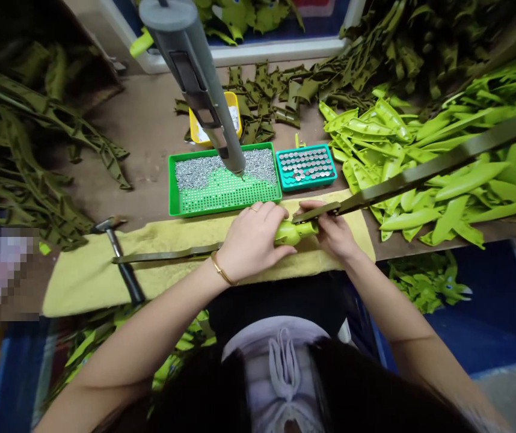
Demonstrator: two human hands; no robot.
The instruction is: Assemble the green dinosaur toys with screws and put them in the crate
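My left hand [255, 237] is closed over a lime-green plastic piece [290, 233], with its thumb along the near side. My right hand [335, 233] grips the other end, its fingers partly hidden behind the piece. From that end a long olive plastic strip [402, 182] reaches out to the upper right. Another olive strip [168, 255] extends left from under my left hand, across a yellow cloth [82, 285]. How the strips join the lime-green piece is hidden by my hands. Beyond them hangs a grey electric screwdriver [208, 90], its tip over a green tray [222, 210] of small screws.
A hammer [122, 264] lies on the cloth's left part. Right of the screw tray sits a teal tray [310, 186] of round silver discs. Behind is a yellow box [193, 129]. Olive parts [23, 150] pile up left, lime-green parts [442, 162] right.
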